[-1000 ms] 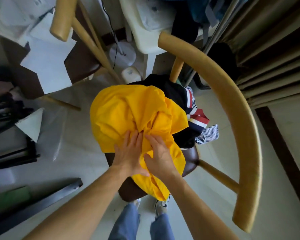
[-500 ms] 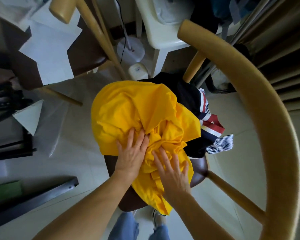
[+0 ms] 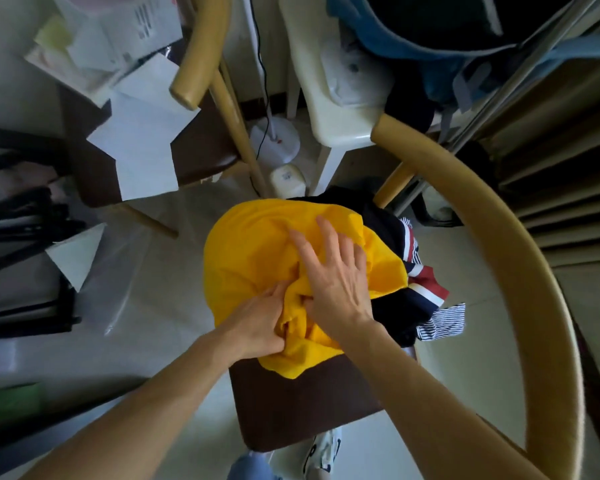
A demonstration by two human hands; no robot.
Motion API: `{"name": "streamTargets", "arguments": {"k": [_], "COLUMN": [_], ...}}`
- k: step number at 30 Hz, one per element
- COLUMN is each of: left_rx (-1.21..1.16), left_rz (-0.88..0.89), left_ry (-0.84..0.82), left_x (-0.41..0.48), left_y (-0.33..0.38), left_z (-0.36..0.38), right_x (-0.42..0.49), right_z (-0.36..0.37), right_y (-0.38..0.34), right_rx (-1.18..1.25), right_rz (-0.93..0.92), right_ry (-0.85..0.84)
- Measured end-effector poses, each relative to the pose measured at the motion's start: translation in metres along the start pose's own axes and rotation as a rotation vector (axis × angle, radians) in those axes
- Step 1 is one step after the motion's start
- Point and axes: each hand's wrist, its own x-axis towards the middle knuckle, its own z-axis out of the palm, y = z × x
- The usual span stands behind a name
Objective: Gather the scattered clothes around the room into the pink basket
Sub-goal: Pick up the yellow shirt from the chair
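A yellow garment (image 3: 253, 247) lies bunched on top of a pile on the brown seat (image 3: 291, 407) of a wooden chair. Under it are a dark navy garment (image 3: 385, 223) with red and white stripes and a thin-striped cloth (image 3: 444, 322). My left hand (image 3: 260, 318) pinches a fold of the yellow garment at its near side. My right hand (image 3: 333, 271) rests flat on the yellow cloth with its fingers spread, thumb tucked into the same fold. No pink basket is in view.
The chair's curved wooden backrest (image 3: 520, 271) arcs around the right side. A second wooden chair (image 3: 201, 64) with white papers (image 3: 142, 147) stands at the back left, a white plastic chair (image 3: 329, 98) with blue cloth behind. A fan base (image 3: 274, 140) and cable sit on the floor.
My right hand has slid forward over the yellow garment and spread flat. My left hand has closed on a fold. The yellow cloth is pushed up the seat, baring more brown seat.
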Motion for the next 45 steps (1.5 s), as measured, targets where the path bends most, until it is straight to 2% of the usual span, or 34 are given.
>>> {"name": "streamTargets", "arguments": {"k": [4, 6, 9, 11, 14, 16, 20, 22, 26, 27, 29, 32, 34, 36, 41, 45], "left_rx": [0.061, 0.09, 0.044, 0.049, 0.186, 0.278, 0.319, 0.247, -0.015, -0.037, 0.092, 0.333, 0.287, 0.188, 0.204, 0.219], "left_rz": [-0.106, -0.157, -0.247, -0.25, -0.23, -0.236, -0.217, -0.202, -0.248, -0.249, -0.179, -0.088, -0.05, -0.026, 0.172, 0.326], "left_ry": [0.193, 0.253, 0.207, 0.12, -0.057, -0.081, 0.182, 0.296, 0.437, 0.463, 0.467, 0.324, 0.17, 0.107, 0.03, -0.002], "left_x": [-0.013, -0.01, -0.001, 0.003, 0.001, -0.005, -0.015, -0.019, -0.038, -0.042, -0.051, -0.06, -0.074, -0.094, -0.181, -0.227], "left_y": [-0.013, -0.027, -0.049, -0.054, -0.047, -0.038, -0.028, -0.029, -0.032, -0.037, -0.028, 0.007, 0.048, 0.084, 0.192, 0.256], "left_z": [-0.021, -0.031, -0.039, -0.036, -0.014, 0.006, 0.027, 0.029, 0.025, 0.02, 0.011, 0.001, 0.008, 0.021, 0.118, 0.212], "right_x": [0.037, 0.03, -0.001, -0.02, -0.033, -0.039, -0.057, -0.069, -0.109, -0.115, -0.138, -0.172, -0.207, -0.241, -0.407, -0.533], "right_z": [0.013, 0.021, 0.03, 0.034, 0.041, 0.041, 0.029, 0.023, 0.009, 0.01, 0.001, -0.012, -0.024, -0.03, -0.041, -0.041], "right_y": [0.006, 0.002, -0.015, -0.025, -0.023, -0.019, -0.021, -0.029, -0.049, -0.053, -0.052, -0.047, -0.039, -0.032, -0.013, 0.001], "right_rx": [-0.085, -0.145, -0.187, -0.147, -0.054, -0.015, 0.011, 0.047, 0.154, 0.175, 0.188, 0.198, 0.194, 0.192, 0.123, 0.081], "right_rz": [0.144, 0.146, 0.085, 0.082, 0.164, 0.202, 0.187, 0.162, 0.144, 0.14, 0.15, 0.197, 0.269, 0.348, 0.611, 0.817], "right_ry": [-0.355, -0.43, -0.325, -0.283, -0.217, -0.16, -0.015, 0.033, 0.107, 0.107, 0.156, 0.253, 0.317, 0.367, 0.499, 0.536]}}
